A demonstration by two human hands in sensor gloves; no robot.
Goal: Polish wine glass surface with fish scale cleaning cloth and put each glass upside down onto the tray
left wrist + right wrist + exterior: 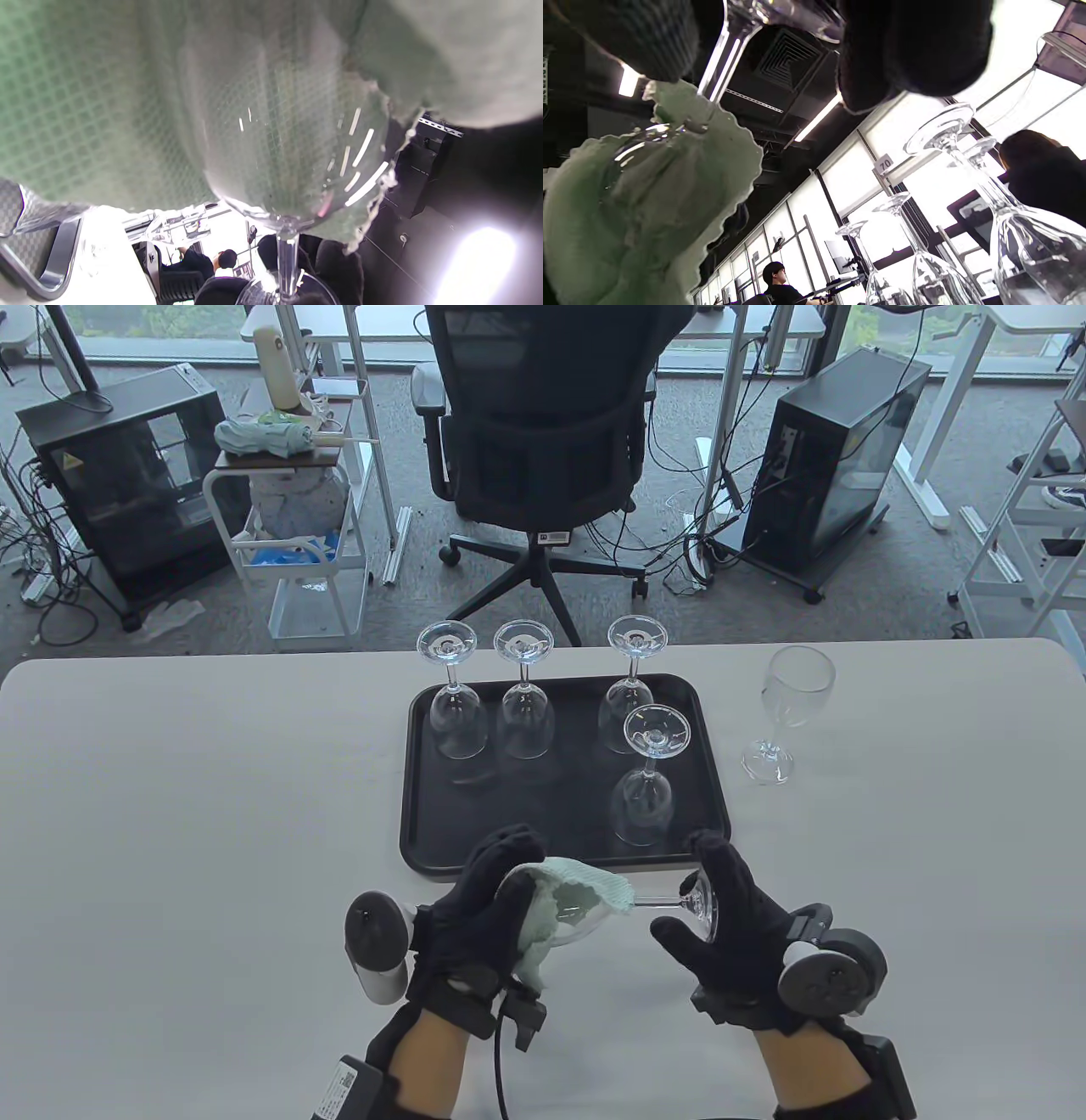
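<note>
I hold a wine glass (594,909) on its side above the table's near edge, just in front of the black tray (424,780). My left hand (488,899) wraps the pale green cloth (564,891) round its bowl (288,161). My right hand (717,903) pinches the glass's foot (700,899), the stem (721,63) running between the two hands. Several glasses (458,704) stand upside down on the tray. One upright glass (789,708) waits on the table to the right of the tray.
The white table (170,814) ends just behind the tray. Beyond it stand a black office chair (543,432), a white trolley (288,517) and two computer cases (831,458). In the right wrist view the inverted glasses (967,220) rise close by.
</note>
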